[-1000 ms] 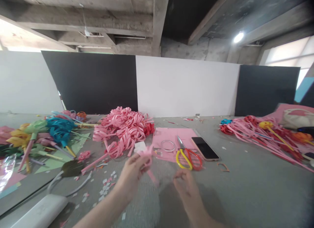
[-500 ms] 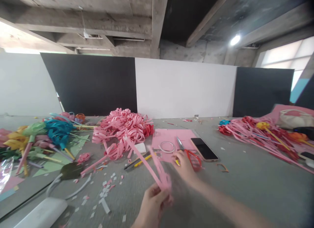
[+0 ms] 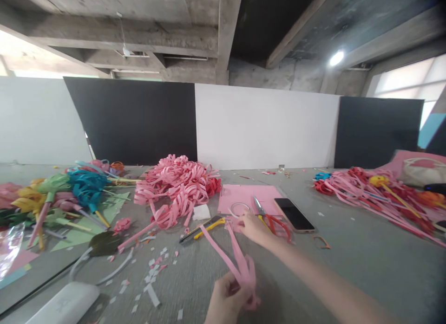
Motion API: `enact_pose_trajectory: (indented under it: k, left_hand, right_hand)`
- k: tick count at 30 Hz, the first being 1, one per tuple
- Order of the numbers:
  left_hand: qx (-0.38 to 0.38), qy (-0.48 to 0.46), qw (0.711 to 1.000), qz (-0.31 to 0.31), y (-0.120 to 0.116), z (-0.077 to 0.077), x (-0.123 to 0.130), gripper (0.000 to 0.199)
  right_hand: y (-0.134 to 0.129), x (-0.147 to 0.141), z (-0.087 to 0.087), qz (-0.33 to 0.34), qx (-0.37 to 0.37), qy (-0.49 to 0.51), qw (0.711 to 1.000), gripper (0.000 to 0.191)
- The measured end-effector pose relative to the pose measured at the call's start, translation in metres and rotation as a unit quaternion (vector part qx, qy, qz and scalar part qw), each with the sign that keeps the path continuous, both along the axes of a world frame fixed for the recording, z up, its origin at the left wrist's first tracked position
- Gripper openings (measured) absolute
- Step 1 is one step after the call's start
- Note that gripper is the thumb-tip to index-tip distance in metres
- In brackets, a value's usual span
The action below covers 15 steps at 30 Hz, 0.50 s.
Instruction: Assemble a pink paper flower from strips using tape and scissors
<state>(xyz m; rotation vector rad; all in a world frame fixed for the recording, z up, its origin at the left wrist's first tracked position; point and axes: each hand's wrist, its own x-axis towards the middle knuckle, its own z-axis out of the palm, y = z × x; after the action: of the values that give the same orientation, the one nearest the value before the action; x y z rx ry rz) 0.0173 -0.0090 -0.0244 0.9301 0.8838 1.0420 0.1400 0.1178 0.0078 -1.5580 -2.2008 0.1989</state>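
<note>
Left fingers [image 3: 241, 296] pinching pink strips [image 3: 248, 271], right fingers [image 3: 245, 220] by silver ring [image 3: 240, 204], grip unclear, scissors [image 3: 258, 205] partly hidden

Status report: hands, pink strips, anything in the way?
Left hand holds pink strips, ends spread forward. Right hand beside scissors, grip unclear. Yellow tool lies by one strip's end.

Left hand [image 3: 230, 296] pinches, right hand [image 3: 251, 226] outstretched, apparently half-curled.

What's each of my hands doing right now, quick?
Left hand: closed, holding pink strips.
Right hand: beside the silvery ring; can't tell whether it grips anything.
</note>
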Motion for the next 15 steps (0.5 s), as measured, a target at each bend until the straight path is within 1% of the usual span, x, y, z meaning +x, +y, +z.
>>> enact_pose_trajectory:
  k: [4, 6, 9, 12, 14, 15]
  left_hand:
    - [0.002, 0.007, 1.000, 0.000, 0.000, 0.000, 0.001, 0.034]
    - [0.007, 0.008, 1.000, 0.000, 0.000, 0.000, 0.001, 0.035]
    - [0.007, 0.001, 1.000, -0.007, 0.000, 0.003, 0.000, 0.028]
    - [0.008, 0.010, 1.000, -0.017, -0.002, 0.007, -0.001, 0.022]
    - [0.004, 0.013, 1.000, -0.005, -0.003, 0.009, -0.001, 0.023]
    - [-0.001, 0.008, 1.000, 0.006, -0.003, 0.009, 0.000, 0.023]
  right_hand:
    - [0.003, 0.001, -0.002, 0.004, -0.017, -0.013, 1.000, 0.010]
    - [0.005, 0.002, -0.004, 0.008, -0.026, -0.013, 1.000, 0.015]
    - [0.008, 0.004, -0.007, 0.010, -0.027, -0.002, 1.000, 0.018]
    - [0.009, 0.005, -0.010, 0.011, -0.014, 0.021, 1.000, 0.011]
    - [0.010, 0.006, -0.011, 0.018, -0.008, 0.042, 0.999, 0.007]
    - [0.011, 0.007, -0.012, 0.024, -0.006, 0.053, 0.998, 0.009]
